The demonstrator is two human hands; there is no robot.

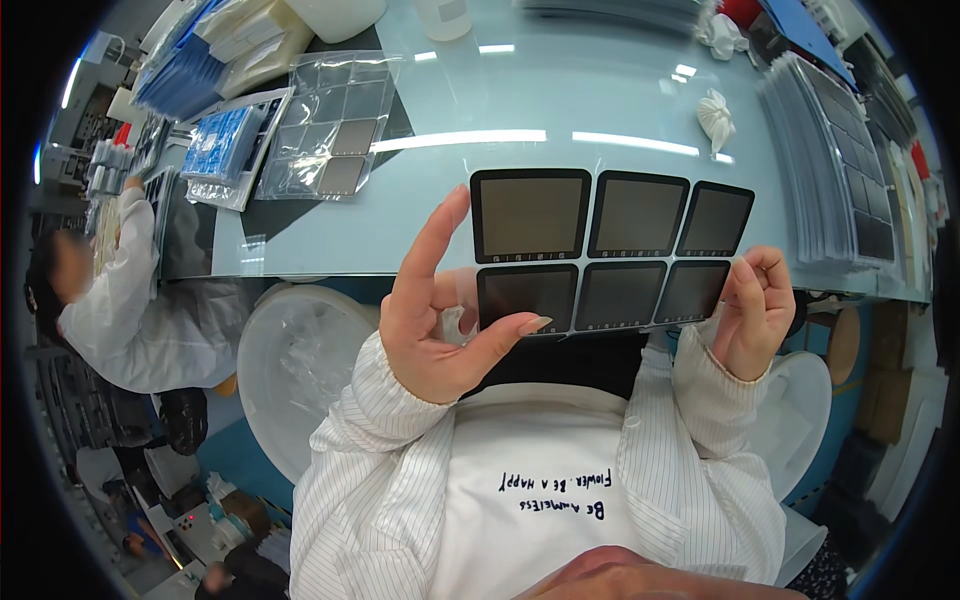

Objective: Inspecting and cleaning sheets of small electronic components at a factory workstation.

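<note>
Okay so, six-panel dark sheet (622,238) is mid-frame: left hand (425,325) clamped on its left edge, thumb by the bottom, right hand (757,310) pinching the lower-right corner.

Both hands (425,335) (752,318) hold a sheet of six dark panels (622,290).

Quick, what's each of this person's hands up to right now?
Left hand: thumb and index spread wide, holding the left side of the sheet of six dark panels.
Right hand: closed, pinching that sheet's lower right corner.
</note>
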